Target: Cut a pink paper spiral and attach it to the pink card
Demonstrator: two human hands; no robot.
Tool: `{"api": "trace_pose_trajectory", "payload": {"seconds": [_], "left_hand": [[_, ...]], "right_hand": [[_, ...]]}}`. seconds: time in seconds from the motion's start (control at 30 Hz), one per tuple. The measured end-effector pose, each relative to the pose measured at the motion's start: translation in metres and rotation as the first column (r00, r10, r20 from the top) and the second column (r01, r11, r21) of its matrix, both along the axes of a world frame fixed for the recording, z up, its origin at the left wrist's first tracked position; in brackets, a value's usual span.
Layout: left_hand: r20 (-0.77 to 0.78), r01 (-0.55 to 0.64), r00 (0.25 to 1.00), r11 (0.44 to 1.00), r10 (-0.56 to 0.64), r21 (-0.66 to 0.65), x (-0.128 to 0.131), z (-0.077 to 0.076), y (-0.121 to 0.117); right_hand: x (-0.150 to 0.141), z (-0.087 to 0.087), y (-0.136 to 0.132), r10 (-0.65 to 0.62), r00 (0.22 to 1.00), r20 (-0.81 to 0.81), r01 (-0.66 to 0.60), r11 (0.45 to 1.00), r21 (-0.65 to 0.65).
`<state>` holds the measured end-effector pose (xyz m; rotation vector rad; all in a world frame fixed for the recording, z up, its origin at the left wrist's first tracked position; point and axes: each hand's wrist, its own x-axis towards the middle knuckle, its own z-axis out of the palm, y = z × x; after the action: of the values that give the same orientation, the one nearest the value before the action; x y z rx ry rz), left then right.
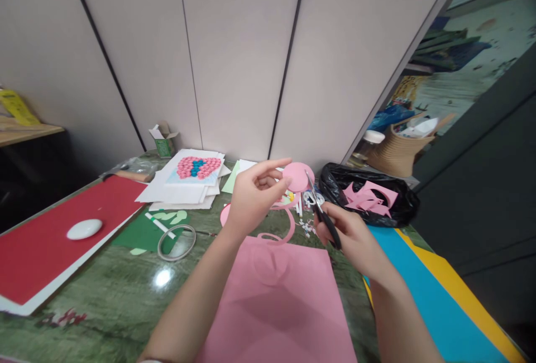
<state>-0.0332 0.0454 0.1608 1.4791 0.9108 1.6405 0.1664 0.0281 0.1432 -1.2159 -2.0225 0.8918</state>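
Observation:
My left hand (250,198) is raised over the table and pinches a pink paper disc (298,176) between thumb and fingers. A curled pink strip (285,228) hangs from the disc down toward a large pink sheet (280,301). Black-handled scissors (321,213) are held in my right hand (349,233), their blades pointing up at the disc's right edge. Both forearms reach in from the bottom of the view.
On the green marble table (117,296): a red sheet on white board (50,246) with a white oval object (84,229), a tape ring (176,242), green paper, stacked white sheets with a pink heart piece (198,167), a black bag of pink scraps (368,198), blue and yellow sheets (427,290).

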Motion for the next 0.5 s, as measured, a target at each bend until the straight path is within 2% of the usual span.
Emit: {"api": "trace_pose_trajectory", "payload": {"seconds": [0.5], "left_hand": [[0.005, -0.041, 0.999, 0.999, 0.041, 0.02, -0.0036, 0.0009, 0.0007]], "right_hand": [[0.0031, -0.0007, 0.0005, 0.033, 0.999, 0.011, -0.033, 0.999, -0.023]]}}
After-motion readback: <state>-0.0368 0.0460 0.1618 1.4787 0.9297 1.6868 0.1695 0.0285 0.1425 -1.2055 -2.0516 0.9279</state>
